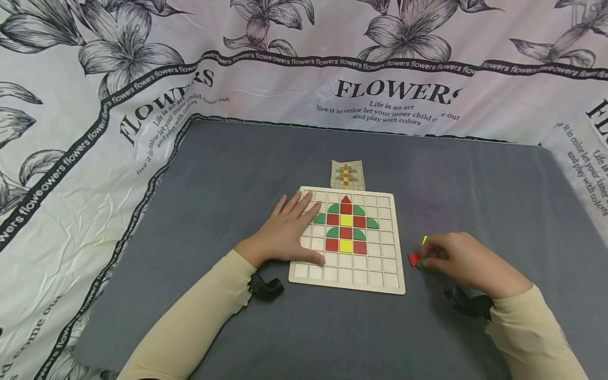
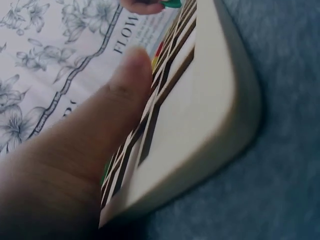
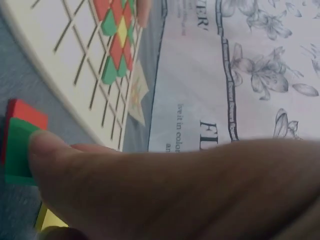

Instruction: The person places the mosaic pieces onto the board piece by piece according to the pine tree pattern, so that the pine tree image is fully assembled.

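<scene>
On the pale gridded board point(image 1: 375, 264), my left hand point(image 1: 282, 232) rests with fingers spread over its left side, the thumb point(image 2: 125, 90) lying near the lower edge. Red, yellow and green tiles fill the board's middle cells in a tree-like pattern topped by a red triangle point(image 1: 346, 200). To the right of the board, my right hand point(image 1: 467, 266) pinches a green tile point(image 3: 20, 155) with a rounded side. A red tile point(image 3: 30, 112) lies right beside it, and part of a yellow tile point(image 3: 51, 220) shows by the fingers. The fingertips behind the green tile are hidden.
A small pattern card point(image 1: 347, 174) with a similar coloured design touches or nearly touches the board's far edge. The dark grey table point(image 1: 237, 174) surrounds the board. White flower-printed cloth point(image 1: 266, 89) hangs behind and along the left side.
</scene>
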Tool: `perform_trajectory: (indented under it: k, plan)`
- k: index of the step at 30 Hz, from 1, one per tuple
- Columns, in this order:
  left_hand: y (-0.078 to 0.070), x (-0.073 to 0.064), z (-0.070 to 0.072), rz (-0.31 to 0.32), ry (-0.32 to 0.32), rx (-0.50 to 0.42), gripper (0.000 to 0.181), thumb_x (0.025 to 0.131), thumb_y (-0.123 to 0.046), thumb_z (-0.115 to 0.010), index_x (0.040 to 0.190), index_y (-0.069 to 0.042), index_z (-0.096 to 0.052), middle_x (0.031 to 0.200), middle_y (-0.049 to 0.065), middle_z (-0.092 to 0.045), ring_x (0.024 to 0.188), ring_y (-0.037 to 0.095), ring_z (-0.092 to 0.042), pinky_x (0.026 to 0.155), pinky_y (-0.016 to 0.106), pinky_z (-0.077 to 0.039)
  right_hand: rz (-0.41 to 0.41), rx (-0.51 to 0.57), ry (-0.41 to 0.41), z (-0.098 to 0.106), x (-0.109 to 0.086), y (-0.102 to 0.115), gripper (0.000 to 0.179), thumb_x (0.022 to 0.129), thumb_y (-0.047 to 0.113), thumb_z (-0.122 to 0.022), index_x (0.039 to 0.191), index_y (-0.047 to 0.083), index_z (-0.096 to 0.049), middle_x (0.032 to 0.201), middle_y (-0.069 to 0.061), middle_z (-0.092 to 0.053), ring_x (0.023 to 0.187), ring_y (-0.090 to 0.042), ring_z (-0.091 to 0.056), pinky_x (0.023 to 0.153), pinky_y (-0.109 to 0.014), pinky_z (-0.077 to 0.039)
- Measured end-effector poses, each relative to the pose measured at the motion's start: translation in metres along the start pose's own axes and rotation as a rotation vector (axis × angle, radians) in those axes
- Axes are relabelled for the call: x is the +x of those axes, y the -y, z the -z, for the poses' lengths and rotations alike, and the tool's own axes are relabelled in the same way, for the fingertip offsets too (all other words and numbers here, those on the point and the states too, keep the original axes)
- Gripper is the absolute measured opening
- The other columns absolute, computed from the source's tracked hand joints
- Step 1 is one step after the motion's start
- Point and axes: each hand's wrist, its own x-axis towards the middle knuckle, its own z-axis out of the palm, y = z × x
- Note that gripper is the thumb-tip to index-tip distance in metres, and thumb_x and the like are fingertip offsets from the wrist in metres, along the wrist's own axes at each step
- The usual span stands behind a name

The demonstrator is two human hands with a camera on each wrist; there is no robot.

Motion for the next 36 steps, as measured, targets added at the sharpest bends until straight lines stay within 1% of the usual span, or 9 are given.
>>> perform_trajectory:
  k: [3,7,13,19,22,26,27,32,36]
  plan:
    - [0.001,0.0,0.0,-0.008,0.006,0.004,0.13,0.076,-0.091,-0.063,0.171,-0.021,-0.009,0.178,0.002,0.009,0.163,0.025,0.015,0.129,0.053,0.011,0.015,0.018,0.01,0.002,0.006,0.006,0.01,0.088,0.01,-0.082,0.091,0.017,-0.076,0.08,0.013,-0.069,0.072,-0.005,-0.06,0.063,-0.027,-0.05]
    - [0.0,0.0,0.0,-0.015,0.008,-0.006,0.128,0.078,-0.09,-0.062,0.171,-0.019,-0.01,0.178,0.002,0.008,0.163,0.025,0.016,0.129,0.053,0.011,0.024,0.042,0.04,0.003,0.015,0.015,0.005,0.091,0.009,-0.08,0.094,0.012,-0.079,0.08,0.011,-0.072,0.071,-0.005,-0.063,0.064,-0.028,-0.052]
    - [0.001,0.0,0.0,-0.009,0.007,-0.005,0.126,0.079,-0.089,-0.061,0.171,-0.02,-0.011,0.178,0.002,0.007,0.163,0.026,0.015,0.129,0.053,0.011,0.039,0.026,0.04,0.001,0.033,0.034,0.009,0.091,0.008,-0.081,0.099,0.007,-0.08,0.085,0.005,-0.073,0.072,-0.007,-0.063,0.066,-0.031,-0.054]
    - [0.001,0.0,0.0,-0.011,0.0,-0.008,0.125,0.079,-0.089,-0.061,0.171,-0.021,-0.012,0.178,0.002,0.006,0.163,0.026,0.015,0.129,0.053,0.011,0.079,0.043,0.059,-0.003,0.052,0.054,0.008,0.093,0.006,-0.079,0.1,0.008,-0.078,0.087,0.0,-0.072,0.049,-0.009,-0.054,0.052,-0.03,-0.05]
    - [0.001,0.0,0.0,-0.008,-0.001,-0.007,0.123,0.079,-0.089,-0.061,0.171,-0.022,-0.014,0.178,0.003,0.006,0.163,0.026,0.015,0.129,0.053,0.011,0.134,0.024,0.057,-0.007,0.063,0.062,0.008,0.093,0.005,-0.079,0.098,0.012,-0.08,0.089,0.003,-0.072,0.057,-0.009,-0.058,0.056,-0.03,-0.052]
    - [0.001,0.0,0.001,-0.005,0.001,-0.005,0.121,0.079,-0.09,-0.06,0.171,-0.025,-0.018,0.178,0.003,0.005,0.163,0.026,0.015,0.129,0.053,0.012,0.218,-0.016,0.041,-0.014,0.079,0.073,0.009,0.093,0.007,-0.08,0.097,0.014,-0.083,0.091,0.005,-0.076,0.082,-0.01,-0.065,0.074,-0.033,-0.056]
    - [0.001,0.0,0.001,-0.004,0.001,-0.006,0.12,0.079,-0.091,-0.06,0.171,-0.025,-0.018,0.178,0.003,0.005,0.163,0.026,0.015,0.129,0.053,0.012,0.224,-0.016,0.041,-0.015,0.082,0.076,0.009,0.093,0.007,-0.08,0.098,0.014,-0.083,0.092,0.005,-0.076,0.084,-0.01,-0.066,0.076,-0.035,-0.057]
    - [0.0,0.0,0.001,-0.006,0.0,-0.001,0.12,0.079,-0.091,-0.059,0.171,-0.026,-0.018,0.178,0.003,0.005,0.163,0.026,0.015,0.129,0.052,0.012,0.25,0.015,0.039,-0.021,0.096,0.091,0.008,0.093,0.009,-0.081,0.097,0.014,-0.083,0.091,0.006,-0.077,0.083,-0.009,-0.068,0.078,-0.035,-0.058]
    - [0.001,0.0,0.0,-0.009,-0.004,0.003,0.119,0.079,-0.09,-0.06,0.171,-0.026,-0.018,0.178,0.003,0.005,0.163,0.027,0.015,0.129,0.053,0.012,0.291,0.052,0.042,-0.025,0.105,0.101,0.005,0.093,0.008,-0.08,0.095,0.012,-0.082,0.088,0.007,-0.076,0.076,-0.007,-0.064,0.075,-0.034,-0.057]
